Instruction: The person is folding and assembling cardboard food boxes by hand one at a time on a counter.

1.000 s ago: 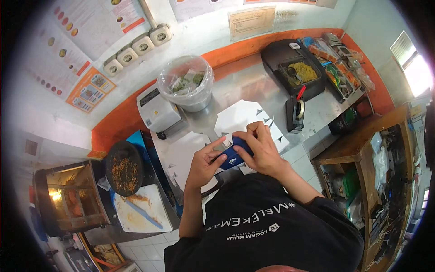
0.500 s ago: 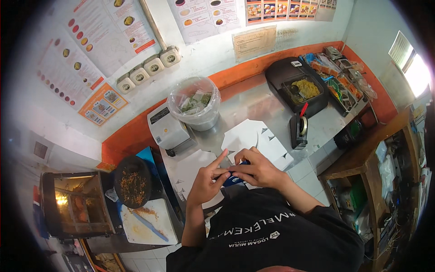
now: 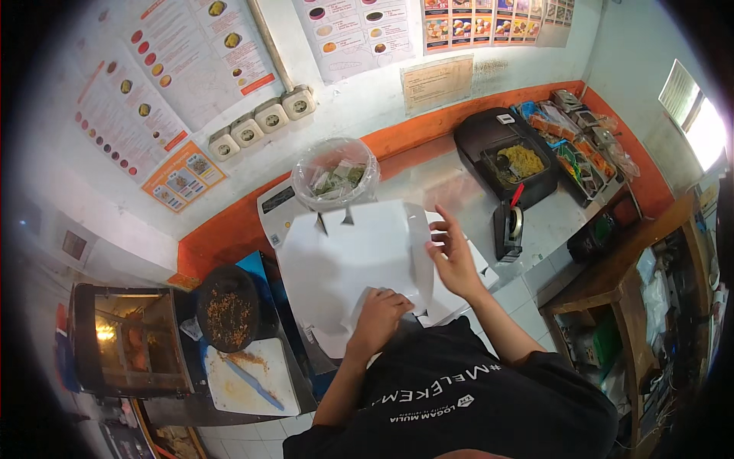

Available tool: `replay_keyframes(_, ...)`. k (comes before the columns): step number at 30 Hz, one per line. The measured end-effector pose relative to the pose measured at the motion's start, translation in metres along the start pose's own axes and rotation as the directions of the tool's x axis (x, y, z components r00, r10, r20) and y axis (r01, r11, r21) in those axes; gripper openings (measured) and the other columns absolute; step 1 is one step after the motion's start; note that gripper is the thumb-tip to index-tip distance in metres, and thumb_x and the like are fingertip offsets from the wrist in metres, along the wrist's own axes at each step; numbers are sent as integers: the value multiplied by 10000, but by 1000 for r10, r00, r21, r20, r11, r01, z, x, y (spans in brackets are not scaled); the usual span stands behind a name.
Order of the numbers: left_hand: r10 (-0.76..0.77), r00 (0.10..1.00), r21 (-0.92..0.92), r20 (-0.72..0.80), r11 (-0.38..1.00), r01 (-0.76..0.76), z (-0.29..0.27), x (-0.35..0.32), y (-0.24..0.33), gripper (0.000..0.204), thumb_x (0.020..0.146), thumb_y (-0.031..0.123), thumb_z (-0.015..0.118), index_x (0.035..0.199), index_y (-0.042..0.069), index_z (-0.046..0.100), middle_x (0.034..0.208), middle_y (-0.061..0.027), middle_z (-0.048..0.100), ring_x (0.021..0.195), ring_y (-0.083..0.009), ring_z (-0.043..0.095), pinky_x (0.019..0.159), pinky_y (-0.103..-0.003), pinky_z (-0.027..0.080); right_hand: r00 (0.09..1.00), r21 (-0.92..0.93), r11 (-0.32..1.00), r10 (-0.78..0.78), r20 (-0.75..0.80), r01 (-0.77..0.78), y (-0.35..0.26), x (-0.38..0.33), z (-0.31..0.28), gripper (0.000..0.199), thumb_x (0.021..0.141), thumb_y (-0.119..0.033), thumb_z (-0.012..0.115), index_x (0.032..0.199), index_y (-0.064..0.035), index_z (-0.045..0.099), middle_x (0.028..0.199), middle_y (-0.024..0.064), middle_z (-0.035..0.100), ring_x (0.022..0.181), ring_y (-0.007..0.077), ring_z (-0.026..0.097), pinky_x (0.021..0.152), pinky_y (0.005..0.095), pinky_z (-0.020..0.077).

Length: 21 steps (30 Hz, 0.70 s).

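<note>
That flat white carton blank [image 3: 359,264] is spread over the tabletop [image 3: 535,222], pinned at its near edge by the left hand [image 3: 380,315], fingers curled shut on it. The right hand [image 3: 453,256] is open, fingers spread along the right flap. Honestly looks risky: the far edge sits right against the plastic tub [image 3: 335,174], so a sloppy fold might shove it or crease the card crooked.

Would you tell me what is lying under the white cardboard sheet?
The white cardboard sheet covers most of the counter. Its surface there is hidden. The left hand and right hand rest on it.
</note>
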<state>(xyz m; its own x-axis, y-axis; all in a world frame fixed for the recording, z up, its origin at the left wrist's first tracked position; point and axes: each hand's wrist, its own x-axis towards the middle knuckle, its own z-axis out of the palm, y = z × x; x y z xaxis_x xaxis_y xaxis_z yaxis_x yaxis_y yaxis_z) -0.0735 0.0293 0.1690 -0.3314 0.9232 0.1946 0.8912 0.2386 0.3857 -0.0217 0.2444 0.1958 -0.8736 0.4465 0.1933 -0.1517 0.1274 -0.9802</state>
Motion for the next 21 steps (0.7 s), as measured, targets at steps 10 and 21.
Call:
replay_keyframes(10,-196,970,100,141,978,183,20,-21,-32,308,824,87,716,1130,115,726,1144,-30,688,1125,-199,611,964,-371,441,977,42,998,60,-205,-53,84,9,30,589,833,95,573,1406,16,460,1255,194,613,1155,258,614,964,372,500)
replay_keyframes(21,-707,703,-935,-78,-194,-298,-5,-11,-34,397,1037,88,538,1425,45,465,1335,-105,597,1232,-221,596,1082,-377,450,760,-12,839,-487,431,544,2,-22,50,616,710,176,521,1267,-62,635,1353,156,619,1344,327,535,1137,448,389)
